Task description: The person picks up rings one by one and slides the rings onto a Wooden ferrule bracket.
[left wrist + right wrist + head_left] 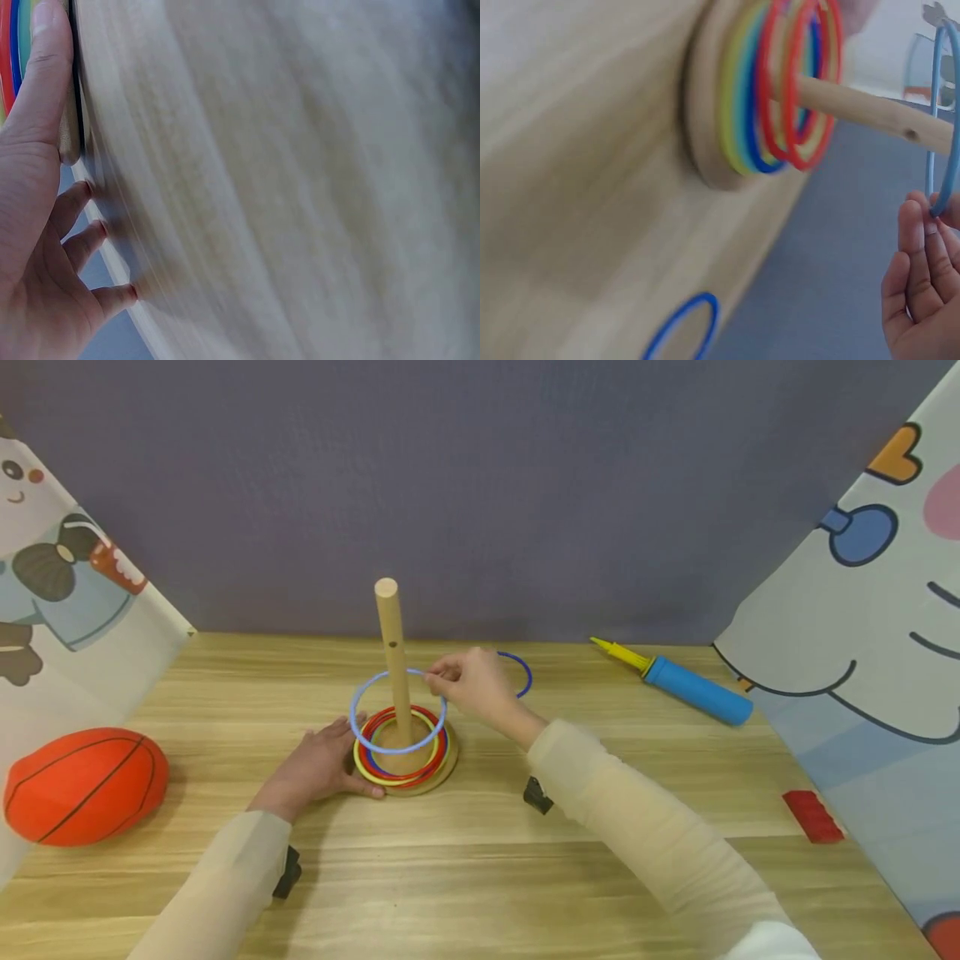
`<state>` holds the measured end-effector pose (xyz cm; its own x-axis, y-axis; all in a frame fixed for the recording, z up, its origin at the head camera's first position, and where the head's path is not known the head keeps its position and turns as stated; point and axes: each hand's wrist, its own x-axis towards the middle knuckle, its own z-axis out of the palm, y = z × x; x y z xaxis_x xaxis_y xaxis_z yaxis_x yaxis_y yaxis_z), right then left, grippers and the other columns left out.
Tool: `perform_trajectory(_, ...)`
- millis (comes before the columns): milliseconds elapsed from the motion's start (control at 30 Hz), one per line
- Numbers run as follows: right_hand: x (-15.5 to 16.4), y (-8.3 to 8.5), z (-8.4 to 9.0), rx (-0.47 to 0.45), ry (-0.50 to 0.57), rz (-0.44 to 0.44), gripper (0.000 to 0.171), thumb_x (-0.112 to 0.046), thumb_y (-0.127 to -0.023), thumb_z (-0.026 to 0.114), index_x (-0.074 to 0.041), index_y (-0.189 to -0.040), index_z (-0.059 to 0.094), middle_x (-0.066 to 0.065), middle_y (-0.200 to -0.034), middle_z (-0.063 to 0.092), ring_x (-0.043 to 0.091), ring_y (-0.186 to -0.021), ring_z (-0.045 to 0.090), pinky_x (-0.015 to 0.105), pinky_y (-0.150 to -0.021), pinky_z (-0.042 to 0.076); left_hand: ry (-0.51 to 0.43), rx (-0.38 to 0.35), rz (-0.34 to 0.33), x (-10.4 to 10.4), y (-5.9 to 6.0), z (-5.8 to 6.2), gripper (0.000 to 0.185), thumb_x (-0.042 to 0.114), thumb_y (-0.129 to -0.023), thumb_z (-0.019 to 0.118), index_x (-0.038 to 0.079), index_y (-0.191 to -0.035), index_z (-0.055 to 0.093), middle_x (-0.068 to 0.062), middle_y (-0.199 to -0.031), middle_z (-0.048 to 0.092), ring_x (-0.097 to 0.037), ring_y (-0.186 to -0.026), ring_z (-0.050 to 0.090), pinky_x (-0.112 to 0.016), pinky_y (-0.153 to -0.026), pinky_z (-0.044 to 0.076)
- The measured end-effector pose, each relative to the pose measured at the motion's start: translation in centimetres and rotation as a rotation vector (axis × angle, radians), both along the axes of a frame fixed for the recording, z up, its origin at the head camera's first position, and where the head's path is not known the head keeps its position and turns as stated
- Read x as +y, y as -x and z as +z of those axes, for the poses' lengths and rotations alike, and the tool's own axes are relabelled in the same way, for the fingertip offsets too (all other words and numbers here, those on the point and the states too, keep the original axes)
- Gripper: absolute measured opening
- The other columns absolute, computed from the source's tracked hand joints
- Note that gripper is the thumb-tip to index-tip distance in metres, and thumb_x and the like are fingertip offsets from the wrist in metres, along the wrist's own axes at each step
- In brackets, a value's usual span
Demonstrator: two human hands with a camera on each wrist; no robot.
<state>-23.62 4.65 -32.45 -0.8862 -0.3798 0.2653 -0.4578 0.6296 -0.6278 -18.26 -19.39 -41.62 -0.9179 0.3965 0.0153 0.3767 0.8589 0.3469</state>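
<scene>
Thumb and fingertips of my right hand (480,685) pinch the right edge of a light-blue ring (352,710). That ring is raised over the base, with the wooden peg (394,643) standing up through it. My left hand (318,764) rests at the left side of the round wooden base (453,764), its thumb along the front edge and other fingers spread toward the back. In the left wrist view the fingertips (100,227) reach down to the table. Several red, yellow and blue rings (791,97) lie stacked around the peg's foot.
A dark-blue ring (530,677) lies on the wooden table (435,885) behind my right hand. Farther right is a blue pump (697,690) with a yellow nozzle. An orange ball (86,787) sits at the left, and a small red piece (813,817) near the right edge.
</scene>
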Motion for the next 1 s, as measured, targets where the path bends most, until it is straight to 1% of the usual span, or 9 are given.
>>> perform_trajectory(100,-0.2,-0.1,-1.5,0.015,-0.023,0.011,0.013,-0.023,-0.083,0.067,-0.012,-0.085,0.073,-0.009,-0.066,0.067,-0.001,-0.056,0.058,0.018,-0.049,0.045,0.0,-0.003,-0.007,-0.1,0.1,-0.1,0.112,0.068,-0.054,0.069,0.01,-0.142,0.031,-0.017,-0.143,0.031,-0.043,-0.129,0.025,-0.07,-0.095,0.018)
perform_trajectory(233,-0.2,-0.3,-2.9,0.019,-0.052,-0.002,0.013,-0.026,-0.083,0.066,-0.015,-0.085,0.073,-0.01,-0.066,0.066,-0.001,-0.056,0.057,0.018,-0.049,0.045,-0.008,-0.003,-0.015,-0.2,0.2,-0.3,0.116,0.07,-0.054,0.067,0.014,-0.145,0.023,-0.015,-0.143,0.033,-0.042,-0.13,0.024,-0.07,-0.094,0.018)
perform_trajectory(300,-0.2,-0.4,-3.5,0.018,-0.065,-0.013,0.013,-0.027,-0.083,0.065,-0.017,-0.085,0.073,-0.011,-0.066,0.066,-0.002,-0.056,0.056,0.018,-0.05,0.045,-0.013,-0.004,-0.012,-0.2,0.2,-0.4,0.118,0.071,-0.054,0.067,0.012,-0.145,0.021,-0.014,-0.143,0.032,-0.042,-0.13,0.024,-0.07,-0.095,0.018)
perform_trajectory(400,-0.2,-0.6,-4.3,0.035,-0.087,-0.039,0.013,-0.028,-0.083,0.065,-0.019,-0.085,0.073,-0.012,-0.066,0.066,-0.002,-0.056,0.055,0.017,-0.05,0.044,-0.006,-0.004,-0.004,-0.2,0.2,-0.4,0.121,0.071,-0.054,0.066,0.005,-0.144,0.022,-0.017,-0.144,0.029,-0.041,-0.129,0.025,-0.069,-0.096,0.018)
perform_trajectory(500,-0.4,-0.8,-4.8,0.075,-0.116,-0.063,0.015,-0.031,-0.084,0.064,-0.019,-0.086,0.073,-0.01,-0.069,0.067,-0.002,-0.056,0.055,0.016,-0.05,0.043,0.008,0.002,-0.002,-0.2,0.2,-0.5,0.122,0.071,-0.053,0.067,0.0,-0.142,0.024,-0.019,-0.144,0.029,-0.041,-0.129,0.026,-0.068,-0.096,0.02)
perform_trajectory(567,-0.4,-0.9,-5.0,0.108,-0.137,-0.075,0.017,-0.032,-0.085,0.063,-0.018,-0.087,0.073,-0.009,-0.07,0.068,0.0,-0.056,0.055,0.016,-0.05,0.043,0.01,0.004,-0.003,-0.2,0.2,-0.5,0.121,0.071,-0.053,0.067,0.0,-0.142,0.025,-0.018,-0.144,0.028,-0.041,-0.129,0.026,-0.068,-0.096,0.02)
perform_trajectory(733,-0.6,-1.0,-5.5,0.189,-0.208,-0.075,0.021,-0.035,-0.086,0.061,-0.017,-0.09,0.071,-0.01,-0.062,0.062,0.002,-0.052,0.051,0.019,-0.05,0.041,0.015,0.014,-0.006,-0.3,0.2,-0.5,0.121,0.071,-0.053,0.067,0.0,-0.142,0.026,-0.018,-0.144,0.029,-0.041,-0.129,0.027,-0.068,-0.095,0.02)
perform_trajectory(933,-0.4,-1.1,-6.0,0.2,-0.221,-0.054,0.019,-0.034,-0.085,0.063,-0.017,-0.089,0.071,-0.012,-0.057,0.059,0.0,-0.05,0.049,0.025,-0.061,0.043,0.027,0.028,0.0,-0.2,0.2,-0.5,0.122,0.07,-0.052,0.068,-0.002,-0.141,0.025,-0.022,-0.14,0.033,-0.041,-0.128,0.028,-0.068,-0.095,0.021)
perform_trajectory(1000,-0.3,-1.1,-6.2,0.191,-0.211,-0.047,0.02,-0.035,-0.085,0.063,-0.017,-0.089,0.071,-0.013,-0.057,0.058,0.0,-0.05,0.049,0.025,-0.06,0.043,0.028,0.029,0.001,-0.2,0.2,-0.5,0.123,0.07,-0.052,0.068,-0.002,-0.141,0.025,-0.023,-0.14,0.034,-0.041,-0.128,0.029,-0.067,-0.096,0.021)
